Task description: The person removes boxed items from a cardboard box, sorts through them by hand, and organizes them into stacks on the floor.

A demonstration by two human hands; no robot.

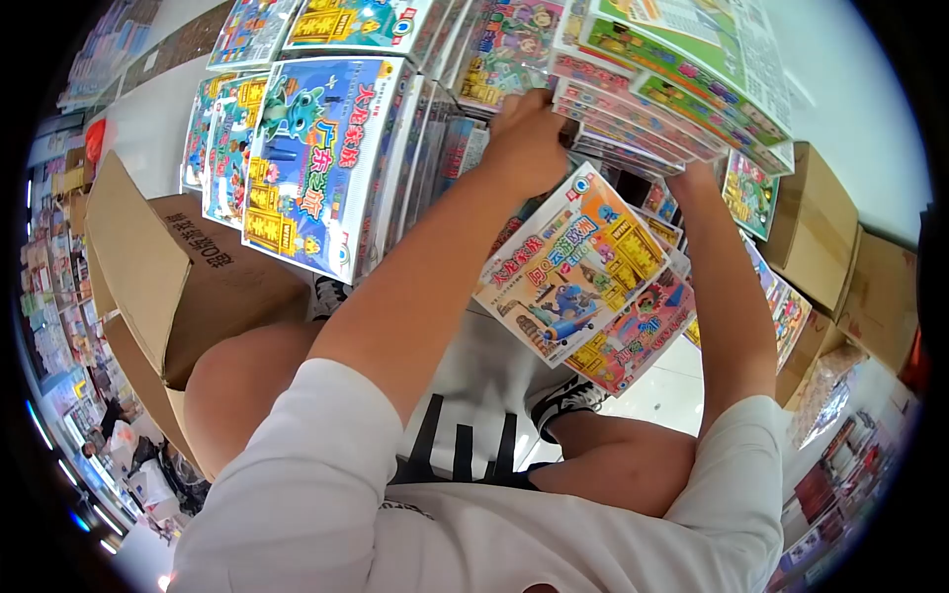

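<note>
My left hand (530, 133) is closed at the left side of a stack of flat, pink-edged printed boxes (628, 124). At the stack's near right corner is my right hand (695, 180), its fingers mostly hidden behind the boxes. Green printed boxes (682, 49) lie on top of the pink-edged ones. Below and between my forearms, an orange-and-white printed box (573, 262) with a yellow gate picture lies tilted, partly over a pink box (638, 331). Left of my left forearm stands a tall pile fronted by a blue printed box (314, 163).
An open cardboard carton (148, 257) stands by my left knee, and more cartons (816, 232) line the right side. Another printed box (509, 44) lies behind my left hand. Stocked shelves (59, 287) run along the far left.
</note>
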